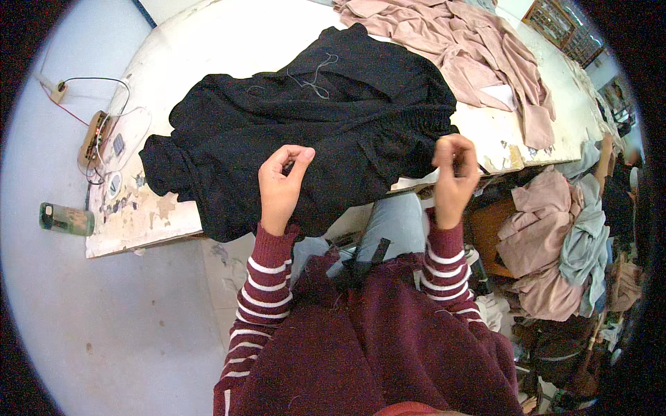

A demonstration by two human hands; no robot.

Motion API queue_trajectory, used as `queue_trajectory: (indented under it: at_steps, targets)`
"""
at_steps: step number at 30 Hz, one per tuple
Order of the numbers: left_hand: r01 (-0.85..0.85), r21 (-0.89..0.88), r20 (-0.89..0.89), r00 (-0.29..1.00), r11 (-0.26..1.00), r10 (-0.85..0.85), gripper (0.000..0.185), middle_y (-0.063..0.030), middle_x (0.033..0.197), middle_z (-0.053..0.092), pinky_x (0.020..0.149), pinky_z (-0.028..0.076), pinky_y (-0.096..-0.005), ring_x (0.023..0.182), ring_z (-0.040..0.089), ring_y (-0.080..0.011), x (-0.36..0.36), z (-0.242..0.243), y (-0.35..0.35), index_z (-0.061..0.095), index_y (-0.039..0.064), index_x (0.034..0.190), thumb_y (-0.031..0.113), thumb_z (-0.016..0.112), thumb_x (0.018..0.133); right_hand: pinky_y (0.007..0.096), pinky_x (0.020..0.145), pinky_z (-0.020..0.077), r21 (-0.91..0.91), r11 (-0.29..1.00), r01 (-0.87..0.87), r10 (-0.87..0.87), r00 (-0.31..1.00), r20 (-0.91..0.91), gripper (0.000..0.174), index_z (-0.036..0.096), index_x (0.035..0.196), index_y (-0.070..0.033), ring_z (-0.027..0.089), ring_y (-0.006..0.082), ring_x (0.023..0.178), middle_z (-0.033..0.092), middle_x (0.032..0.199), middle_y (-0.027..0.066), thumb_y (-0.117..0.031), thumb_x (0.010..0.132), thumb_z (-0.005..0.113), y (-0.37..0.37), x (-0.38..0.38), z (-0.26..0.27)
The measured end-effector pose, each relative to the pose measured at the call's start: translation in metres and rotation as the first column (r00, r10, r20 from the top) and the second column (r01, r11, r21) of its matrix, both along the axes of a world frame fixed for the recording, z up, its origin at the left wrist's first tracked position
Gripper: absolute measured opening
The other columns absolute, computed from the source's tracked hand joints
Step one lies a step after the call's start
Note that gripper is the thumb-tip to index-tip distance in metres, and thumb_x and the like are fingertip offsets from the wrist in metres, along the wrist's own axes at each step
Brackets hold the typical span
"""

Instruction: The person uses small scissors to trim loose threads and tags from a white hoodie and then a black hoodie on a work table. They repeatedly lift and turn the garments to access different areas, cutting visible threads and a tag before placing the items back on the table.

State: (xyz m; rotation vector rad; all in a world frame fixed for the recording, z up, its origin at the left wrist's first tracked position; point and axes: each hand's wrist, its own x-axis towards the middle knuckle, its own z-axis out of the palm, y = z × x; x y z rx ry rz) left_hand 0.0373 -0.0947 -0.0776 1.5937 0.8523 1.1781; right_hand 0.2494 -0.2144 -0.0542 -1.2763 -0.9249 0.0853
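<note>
A black knitted garment (312,119) lies bunched across the white table (229,52), with loose grey threads (315,86) on its upper part. Over the garment's lower middle, my left hand (283,182) has its thumb and forefinger pinched together; nothing shows between them. My right hand (457,177) is at the garment's right end, near the ribbed, gathered part. Its fingers are curled towards the thumb and slightly blurred, so whether they hold a bit of cloth or thread cannot be told.
Pink garments (468,57) are heaped at the table's back right. Left, a power strip (94,138) with cables lies at the table's edge, near a green container (66,219). Below the table's right side hang pink cloth (541,218) and pale green cloth (585,244). A person's arm (604,161) shows far right.
</note>
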Motion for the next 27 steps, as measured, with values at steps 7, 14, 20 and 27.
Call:
queue_trajectory:
  at_steps: [7, 14, 20, 27]
  targets:
    - [-0.151, 0.683, -0.154, 0.926, 0.715, 0.343, 0.015, -0.0066, 0.091, 0.064, 0.080, 0.043, -0.0352, 0.087, 0.057, -0.0260, 0.018, 0.016, -0.014, 0.066, 0.008, 0.091, 0.015, 0.070, 0.079, 0.0297, 0.077, 0.0480, -0.293, 0.956, 0.029, 0.076, 0.937, 0.342, 0.014, 0.064, 0.090, -0.003, 0.064, 0.0229, 0.086, 0.066, 0.092, 0.0103, -0.014, 0.083, 0.069, -0.008, 0.011, -0.010]
    - [-0.013, 0.507, -0.436, 0.859, 0.862, 0.269, 0.033, -0.0064, 0.095, 0.064, 0.085, 0.043, -0.0391, 0.095, 0.056, -0.0263, 0.054, 0.015, -0.020, 0.064, 0.005, 0.100, 0.031, 0.069, 0.080, 0.0290, 0.073, 0.0494, -0.440, 0.896, 0.054, 0.115, 0.930, 0.349, 0.011, 0.067, 0.090, 0.000, 0.066, 0.0225, 0.081, 0.068, 0.089, 0.0118, -0.006, 0.080, 0.068, -0.017, 0.003, -0.018]
    - [-0.011, 0.578, -0.338, 0.907, 0.816, 0.252, 0.042, -0.0045, 0.093, 0.063, 0.089, 0.040, -0.0402, 0.097, 0.054, -0.0268, 0.056, 0.002, -0.015, 0.060, 0.007, 0.107, 0.031, 0.074, 0.075, 0.0298, 0.070, 0.0516, -0.463, 0.886, 0.025, 0.171, 0.910, 0.378, 0.012, 0.069, 0.090, -0.005, 0.067, 0.0244, 0.080, 0.069, 0.089, 0.0096, -0.014, 0.081, 0.069, -0.031, 0.009, -0.019]
    - [0.035, 0.496, -0.314, 0.939, 0.867, 0.142, 0.041, -0.0047, 0.091, 0.064, 0.087, 0.041, -0.0383, 0.094, 0.056, -0.0255, 0.045, -0.002, -0.020, 0.061, 0.009, 0.105, 0.024, 0.078, 0.071, 0.0277, 0.073, 0.0511, -0.458, 0.885, -0.085, 0.192, 0.962, 0.192, 0.023, 0.070, 0.101, -0.004, 0.066, 0.0157, 0.082, 0.070, 0.092, 0.0097, -0.014, 0.081, 0.072, -0.040, 0.013, 0.016]
